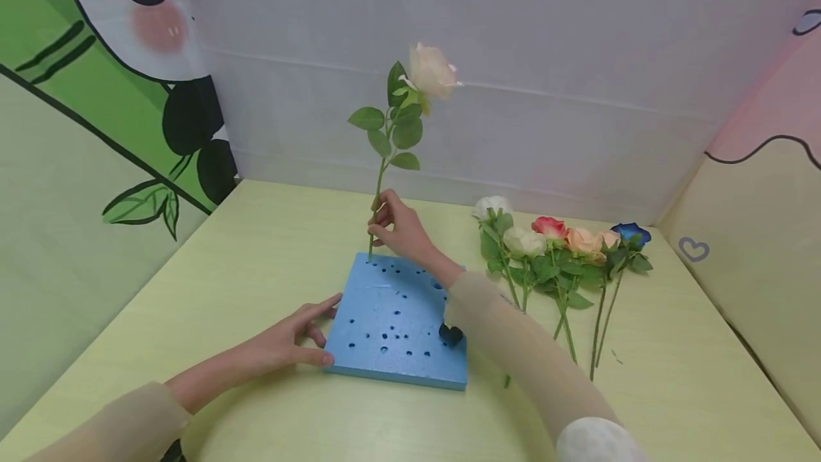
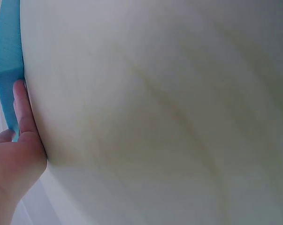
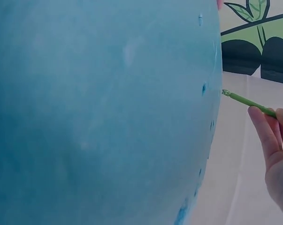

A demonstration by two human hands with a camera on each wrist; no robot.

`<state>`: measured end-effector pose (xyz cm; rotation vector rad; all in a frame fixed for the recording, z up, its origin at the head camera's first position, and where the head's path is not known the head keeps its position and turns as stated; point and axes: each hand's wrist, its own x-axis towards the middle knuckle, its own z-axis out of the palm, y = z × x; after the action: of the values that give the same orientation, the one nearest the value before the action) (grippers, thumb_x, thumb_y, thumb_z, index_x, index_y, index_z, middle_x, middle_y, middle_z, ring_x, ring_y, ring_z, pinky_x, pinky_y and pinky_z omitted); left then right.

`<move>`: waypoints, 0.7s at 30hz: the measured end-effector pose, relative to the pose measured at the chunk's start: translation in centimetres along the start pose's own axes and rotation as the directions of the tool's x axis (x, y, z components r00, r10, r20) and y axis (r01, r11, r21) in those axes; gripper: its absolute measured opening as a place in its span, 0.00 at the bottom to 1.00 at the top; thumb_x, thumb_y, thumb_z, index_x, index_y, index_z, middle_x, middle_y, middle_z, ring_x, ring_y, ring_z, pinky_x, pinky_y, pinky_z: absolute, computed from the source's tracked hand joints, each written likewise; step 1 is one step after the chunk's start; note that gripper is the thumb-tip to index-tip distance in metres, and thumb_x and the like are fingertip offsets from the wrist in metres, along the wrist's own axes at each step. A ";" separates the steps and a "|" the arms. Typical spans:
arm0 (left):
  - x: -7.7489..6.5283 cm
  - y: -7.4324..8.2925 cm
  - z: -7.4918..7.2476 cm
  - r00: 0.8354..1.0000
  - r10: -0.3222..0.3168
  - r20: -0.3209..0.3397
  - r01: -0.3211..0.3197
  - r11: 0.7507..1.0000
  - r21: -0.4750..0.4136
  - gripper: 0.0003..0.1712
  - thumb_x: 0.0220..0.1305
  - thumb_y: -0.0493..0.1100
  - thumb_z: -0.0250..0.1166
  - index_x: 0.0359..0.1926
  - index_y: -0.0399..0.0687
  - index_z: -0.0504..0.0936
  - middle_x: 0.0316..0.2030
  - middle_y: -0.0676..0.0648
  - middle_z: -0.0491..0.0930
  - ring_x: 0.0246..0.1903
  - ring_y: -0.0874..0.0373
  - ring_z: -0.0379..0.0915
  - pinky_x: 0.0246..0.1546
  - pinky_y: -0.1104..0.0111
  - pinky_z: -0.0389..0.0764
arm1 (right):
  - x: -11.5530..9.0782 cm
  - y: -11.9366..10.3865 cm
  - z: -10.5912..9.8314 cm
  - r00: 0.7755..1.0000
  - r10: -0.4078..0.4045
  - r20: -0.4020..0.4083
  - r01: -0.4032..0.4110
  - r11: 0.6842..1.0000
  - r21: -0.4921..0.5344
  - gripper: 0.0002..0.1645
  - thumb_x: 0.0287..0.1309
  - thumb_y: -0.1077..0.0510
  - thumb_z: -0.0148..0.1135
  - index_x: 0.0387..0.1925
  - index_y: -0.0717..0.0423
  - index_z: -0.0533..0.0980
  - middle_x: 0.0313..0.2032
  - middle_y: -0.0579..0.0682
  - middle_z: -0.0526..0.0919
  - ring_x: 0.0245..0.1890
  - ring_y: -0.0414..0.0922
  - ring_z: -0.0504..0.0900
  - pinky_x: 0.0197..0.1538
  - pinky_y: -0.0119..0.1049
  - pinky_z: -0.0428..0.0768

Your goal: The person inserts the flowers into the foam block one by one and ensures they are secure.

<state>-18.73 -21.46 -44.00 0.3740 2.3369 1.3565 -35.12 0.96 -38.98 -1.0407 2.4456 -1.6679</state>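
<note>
Head view shows the right hand (image 1: 400,228) pinching the stem (image 1: 380,178) of a pale rose (image 1: 406,132) low down, its bloom (image 1: 432,71) leaning well above and to the right of the grip. Just below the grip, the lower tip meets or nearly meets the far-left corner area of a holed blue block (image 1: 368,305); whether it has entered a hole I cannot tell. The left hand (image 1: 282,341), nearer the person and left of the grip, clasps nothing, resting thumb and fingers against the block's left side.

With the bloom so far over so low a hold, a loosened pinch could let the rose twist or topple. A slanted push might miss the hole and slip past the edge, and the block could skid, being steadied on only 1 side.

Right of the grip lie 6 more roses: 2 white (image 1: 524,242), 1 red-pink (image 1: 548,227), 2 peach (image 1: 585,242), 1 blue (image 1: 632,234). The right sleeve (image 1: 513,341) crosses some of their stalks and might drag them; it also hides part of the block.
</note>
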 end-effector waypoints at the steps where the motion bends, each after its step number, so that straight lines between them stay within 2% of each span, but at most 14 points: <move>1: 0.0 0.0 0.0 1.000 0.000 0.000 0.000 1.000 0.000 0.54 0.59 0.48 0.72 0.79 0.59 0.48 0.70 0.40 0.59 0.50 0.52 0.70 0.48 0.65 0.69 | 0.0 0.0 0.1 1.000 -0.001 0.003 0.001 1.000 -0.002 0.16 0.64 0.70 0.59 0.50 0.60 0.66 0.40 0.63 0.81 0.39 0.55 0.84 0.38 0.45 0.86; 6: 0.0 0.1 0.0 1.000 -0.005 -0.003 0.005 1.000 0.001 0.54 0.59 0.48 0.72 0.79 0.59 0.48 0.70 0.41 0.59 0.50 0.52 0.70 0.49 0.63 0.68 | 0.0 0.0 0.3 1.000 -0.015 0.009 0.015 1.000 -0.024 0.15 0.64 0.69 0.59 0.49 0.59 0.66 0.39 0.61 0.81 0.37 0.53 0.84 0.37 0.42 0.86; 11: 0.0 0.2 0.0 1.000 -0.008 -0.004 0.008 1.000 -0.002 0.54 0.59 0.48 0.72 0.79 0.59 0.49 0.69 0.41 0.59 0.50 0.52 0.70 0.49 0.62 0.68 | -0.1 -0.2 0.4 0.999 -0.025 0.019 0.026 0.999 -0.048 0.15 0.63 0.70 0.59 0.48 0.59 0.66 0.39 0.61 0.82 0.37 0.54 0.84 0.35 0.37 0.86; 21: 0.2 -0.1 -0.1 1.000 -0.008 -0.002 0.008 1.000 -0.002 0.55 0.58 0.48 0.72 0.79 0.58 0.49 0.70 0.40 0.59 0.50 0.52 0.70 0.51 0.61 0.67 | -0.1 -0.5 0.3 0.999 -0.041 0.019 0.044 0.981 -0.188 0.12 0.62 0.66 0.62 0.45 0.58 0.69 0.37 0.57 0.84 0.35 0.51 0.87 0.38 0.29 0.83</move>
<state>-18.95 -21.44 -44.06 0.3623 2.3353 1.3562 -34.67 0.68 -38.68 -1.1280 2.6309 -1.4552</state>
